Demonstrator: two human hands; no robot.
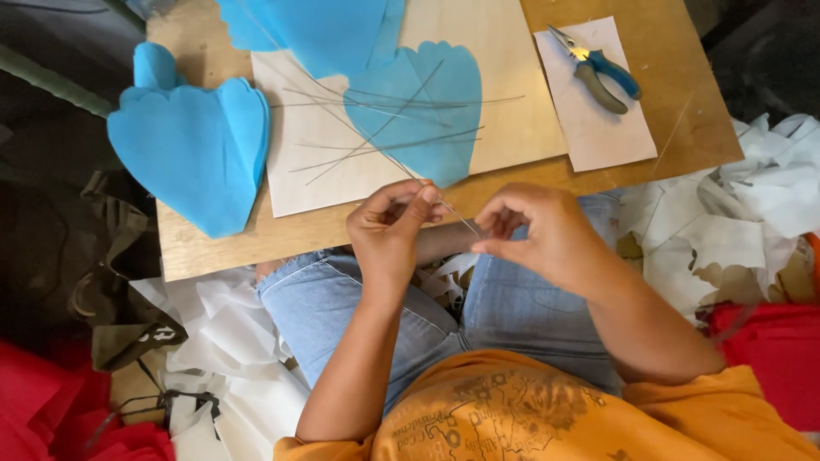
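— What are the hands doing at the middle of the frame?

— The left hand (389, 226) and right hand (534, 230) both pinch one thin silver wire (457, 213) between their fingers, just below the edge of the wooden bench (666, 111).

— And on the bench?

— More loose thin wires (384, 119) lie across a blue scalloped paper petal (427, 107) at upper centre. A larger blue folded paper piece (196, 149) sits upper left; blue-handled pliers (598, 72) rest upper right on a pale sheet (606, 128).
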